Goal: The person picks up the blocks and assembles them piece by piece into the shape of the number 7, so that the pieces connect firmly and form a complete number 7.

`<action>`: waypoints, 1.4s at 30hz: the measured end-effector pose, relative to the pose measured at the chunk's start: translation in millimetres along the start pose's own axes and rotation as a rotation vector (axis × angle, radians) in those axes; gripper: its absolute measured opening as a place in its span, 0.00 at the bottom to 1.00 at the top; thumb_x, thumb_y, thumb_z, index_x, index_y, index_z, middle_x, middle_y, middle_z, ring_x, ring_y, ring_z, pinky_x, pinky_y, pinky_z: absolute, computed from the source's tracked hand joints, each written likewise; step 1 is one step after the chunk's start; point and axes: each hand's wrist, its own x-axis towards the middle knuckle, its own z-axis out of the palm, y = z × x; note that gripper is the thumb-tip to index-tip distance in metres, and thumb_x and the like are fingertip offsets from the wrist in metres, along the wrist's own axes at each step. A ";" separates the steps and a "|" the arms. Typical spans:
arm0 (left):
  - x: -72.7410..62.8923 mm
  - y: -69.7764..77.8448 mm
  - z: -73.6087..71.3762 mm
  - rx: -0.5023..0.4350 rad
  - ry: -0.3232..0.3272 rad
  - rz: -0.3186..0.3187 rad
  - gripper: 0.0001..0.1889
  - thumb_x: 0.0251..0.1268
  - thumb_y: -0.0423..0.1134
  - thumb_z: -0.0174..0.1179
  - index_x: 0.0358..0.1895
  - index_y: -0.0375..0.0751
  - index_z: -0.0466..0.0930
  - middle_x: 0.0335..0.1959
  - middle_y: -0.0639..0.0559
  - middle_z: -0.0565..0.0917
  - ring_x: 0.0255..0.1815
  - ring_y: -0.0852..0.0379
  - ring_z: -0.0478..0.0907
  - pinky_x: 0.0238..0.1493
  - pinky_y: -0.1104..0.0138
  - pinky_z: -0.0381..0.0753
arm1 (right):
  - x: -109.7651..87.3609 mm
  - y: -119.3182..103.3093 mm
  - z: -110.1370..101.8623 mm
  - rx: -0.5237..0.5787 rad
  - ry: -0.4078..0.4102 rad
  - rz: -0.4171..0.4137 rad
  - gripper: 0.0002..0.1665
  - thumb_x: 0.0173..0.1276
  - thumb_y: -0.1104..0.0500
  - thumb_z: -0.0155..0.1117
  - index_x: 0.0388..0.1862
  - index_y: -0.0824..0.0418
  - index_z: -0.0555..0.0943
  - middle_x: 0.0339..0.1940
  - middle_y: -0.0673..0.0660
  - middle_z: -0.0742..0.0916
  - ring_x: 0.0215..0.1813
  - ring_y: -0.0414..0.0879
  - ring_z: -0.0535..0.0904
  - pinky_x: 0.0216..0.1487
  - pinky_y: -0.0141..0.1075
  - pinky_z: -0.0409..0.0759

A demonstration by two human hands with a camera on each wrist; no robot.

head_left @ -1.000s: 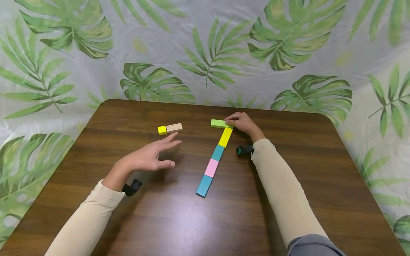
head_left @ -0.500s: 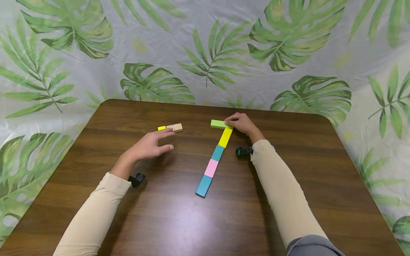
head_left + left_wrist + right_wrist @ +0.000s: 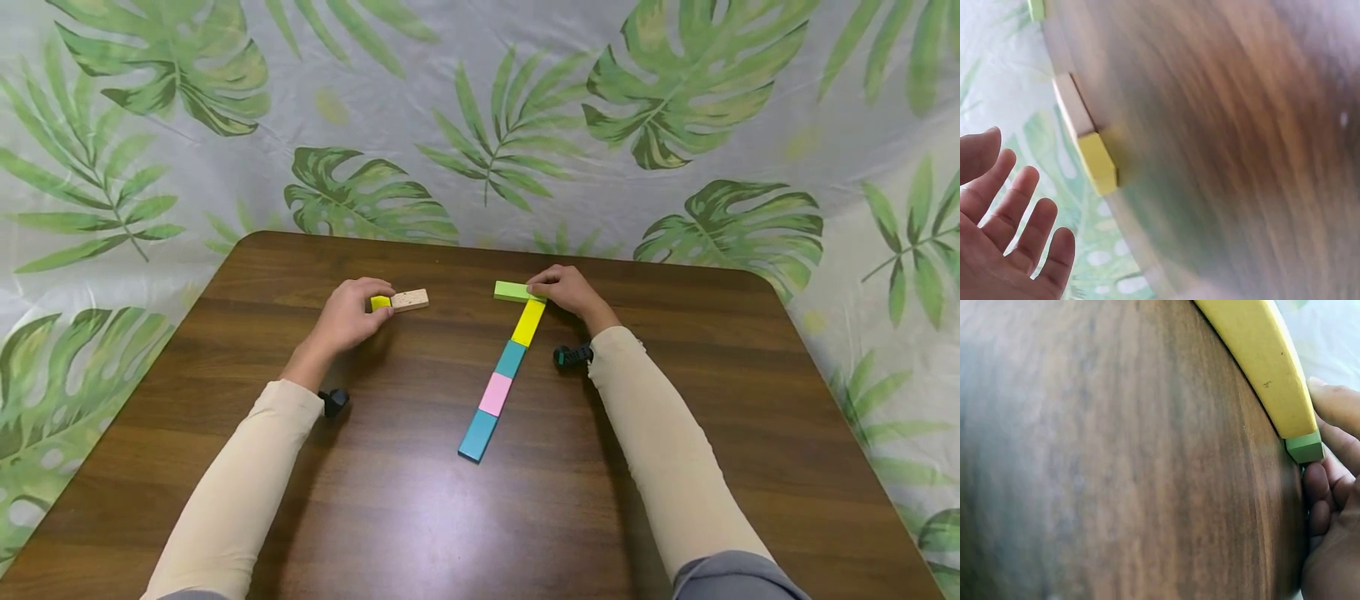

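Observation:
My left hand (image 3: 347,315) is at the small yellow block (image 3: 380,302), its thumb on the near side and fingers on the far side in the head view. The left wrist view shows those fingers (image 3: 1019,194) apart and loosely bent, with a gap to the yellow block (image 3: 1099,164). A bare wooden block (image 3: 410,300) lies end to end with it. With thumb and fingertips, my right hand (image 3: 568,287) pinches the right end of a light green block (image 3: 511,291). That green block lies crosswise at the far end of a long yellow block (image 3: 528,322).
Toward me from the long yellow block, the slanting row runs on through a teal block (image 3: 510,359), a pink block (image 3: 495,394) and another teal block (image 3: 477,436). All lie flat on the brown wooden table (image 3: 420,517). A leaf-patterned cloth (image 3: 495,125) hangs behind it.
My left hand has moved away from me and slightly left, from near the bare wooden block to around the small yellow block. The right hand stays at the green block; the blocks have not moved.

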 end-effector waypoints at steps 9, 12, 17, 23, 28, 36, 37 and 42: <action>13.9 -10.7 3.6 0.006 -0.066 -0.115 0.17 0.69 0.36 0.58 0.58 0.35 0.81 0.65 0.37 0.77 0.68 0.35 0.71 0.68 0.44 0.69 | 0.4 3.3 1.3 0.008 0.000 -0.002 0.21 0.76 0.52 0.58 0.60 0.61 0.82 0.69 0.63 0.74 0.70 0.60 0.68 0.70 0.54 0.69; 17.7 -11.7 6.8 -0.009 -0.090 -0.129 0.18 0.70 0.37 0.58 0.60 0.36 0.79 0.67 0.38 0.76 0.70 0.35 0.69 0.69 0.44 0.68 | 0.3 3.1 2.3 0.012 -0.007 -0.005 0.21 0.76 0.51 0.58 0.59 0.61 0.82 0.69 0.62 0.74 0.69 0.60 0.68 0.69 0.54 0.70; 25.3 -11.4 11.2 0.038 -0.118 -0.107 0.21 0.69 0.39 0.59 0.62 0.36 0.78 0.65 0.37 0.77 0.71 0.36 0.68 0.71 0.45 0.66 | -0.4 2.4 3.2 0.008 -0.013 -0.009 0.21 0.76 0.51 0.58 0.60 0.62 0.82 0.68 0.63 0.74 0.68 0.60 0.68 0.68 0.53 0.70; 33.2 -10.8 14.5 0.062 -0.175 -0.143 0.22 0.69 0.40 0.59 0.64 0.37 0.77 0.65 0.38 0.77 0.68 0.38 0.71 0.68 0.46 0.69 | -0.5 0.8 3.5 0.012 -0.011 -0.014 0.21 0.76 0.51 0.58 0.59 0.62 0.82 0.68 0.63 0.74 0.69 0.60 0.68 0.68 0.53 0.70; 37.4 -13.3 19.0 0.071 -0.192 -0.157 0.21 0.68 0.39 0.60 0.62 0.39 0.79 0.63 0.39 0.79 0.64 0.39 0.74 0.65 0.46 0.72 | -0.6 0.1 3.7 0.022 -0.015 -0.017 0.21 0.76 0.51 0.57 0.59 0.62 0.82 0.68 0.63 0.74 0.69 0.61 0.67 0.68 0.54 0.70; 42.0 -13.8 19.3 0.056 -0.200 -0.193 0.20 0.70 0.40 0.60 0.63 0.43 0.79 0.64 0.42 0.79 0.67 0.40 0.72 0.67 0.47 0.71 | -2.4 -1.6 0.9 0.016 -0.015 -0.017 0.21 0.76 0.52 0.57 0.60 0.62 0.82 0.69 0.63 0.74 0.70 0.61 0.67 0.68 0.54 0.70; 42.0 -13.5 18.9 0.054 -0.203 -0.196 0.20 0.70 0.40 0.60 0.64 0.43 0.79 0.64 0.42 0.79 0.67 0.40 0.72 0.67 0.47 0.71 | -2.7 -1.8 0.7 0.013 -0.013 -0.018 0.21 0.76 0.52 0.57 0.59 0.62 0.82 0.68 0.63 0.74 0.69 0.61 0.67 0.68 0.54 0.70; 42.7 -11.8 16.6 0.048 -0.212 -0.206 0.20 0.70 0.40 0.61 0.63 0.43 0.80 0.63 0.43 0.79 0.65 0.41 0.73 0.66 0.48 0.72 | -3.2 -2.4 0.4 0.004 -0.013 -0.017 0.22 0.76 0.51 0.57 0.60 0.62 0.82 0.67 0.63 0.74 0.68 0.61 0.67 0.68 0.54 0.70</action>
